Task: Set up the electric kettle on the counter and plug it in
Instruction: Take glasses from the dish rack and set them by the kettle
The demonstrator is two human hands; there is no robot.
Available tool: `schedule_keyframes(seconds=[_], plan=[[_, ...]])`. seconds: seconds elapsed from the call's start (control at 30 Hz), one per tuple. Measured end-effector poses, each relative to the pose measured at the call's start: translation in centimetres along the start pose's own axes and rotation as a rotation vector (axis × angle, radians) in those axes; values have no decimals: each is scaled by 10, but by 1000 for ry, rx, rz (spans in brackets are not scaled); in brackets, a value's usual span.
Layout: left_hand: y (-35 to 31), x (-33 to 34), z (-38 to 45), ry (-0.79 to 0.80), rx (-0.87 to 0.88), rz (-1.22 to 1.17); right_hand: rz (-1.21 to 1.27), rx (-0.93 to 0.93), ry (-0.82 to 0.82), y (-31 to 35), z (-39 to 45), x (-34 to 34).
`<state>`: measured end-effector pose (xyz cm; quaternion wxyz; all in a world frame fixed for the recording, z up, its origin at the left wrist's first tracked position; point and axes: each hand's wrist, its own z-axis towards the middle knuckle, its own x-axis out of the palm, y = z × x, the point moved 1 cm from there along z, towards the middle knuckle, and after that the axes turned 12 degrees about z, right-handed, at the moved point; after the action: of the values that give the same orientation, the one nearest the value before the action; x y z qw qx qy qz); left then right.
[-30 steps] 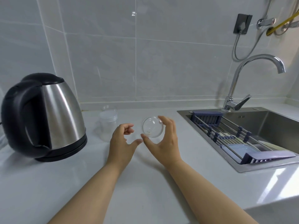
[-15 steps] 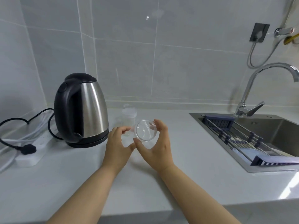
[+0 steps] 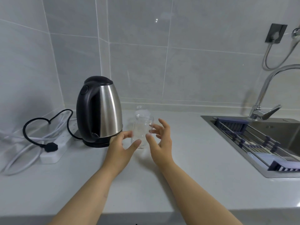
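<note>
With my left hand (image 3: pixel 121 147) and right hand (image 3: pixel 159 140) loosely spread around a clear cup (image 3: pixel 142 132), I judge the kettle (image 3: pixel 99 111), on its base beside them, heavy, slick steel, best gripped by its handle.

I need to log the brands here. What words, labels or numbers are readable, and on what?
None can be read.
Kettle: no label shows.
Sink: a small mark on the back wall, too blurred to read.
Power strip: no print shows.
Clear cup: plain.

Brushed-steel kettle (image 3: pixel 107 111), glossy tiled wall (image 3: pixel 194 62)
</note>
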<state>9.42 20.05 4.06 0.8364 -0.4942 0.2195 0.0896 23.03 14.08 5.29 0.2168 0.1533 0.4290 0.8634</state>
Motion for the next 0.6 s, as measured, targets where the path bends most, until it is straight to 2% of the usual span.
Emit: schedule_keyframes(seconds=[0.33, 0.6], plan=[[17, 15, 22, 81, -63, 44, -28, 70, -24, -15, 19, -1], [24, 22, 37, 125, -20, 164, -45, 106, -23, -24, 29, -2]])
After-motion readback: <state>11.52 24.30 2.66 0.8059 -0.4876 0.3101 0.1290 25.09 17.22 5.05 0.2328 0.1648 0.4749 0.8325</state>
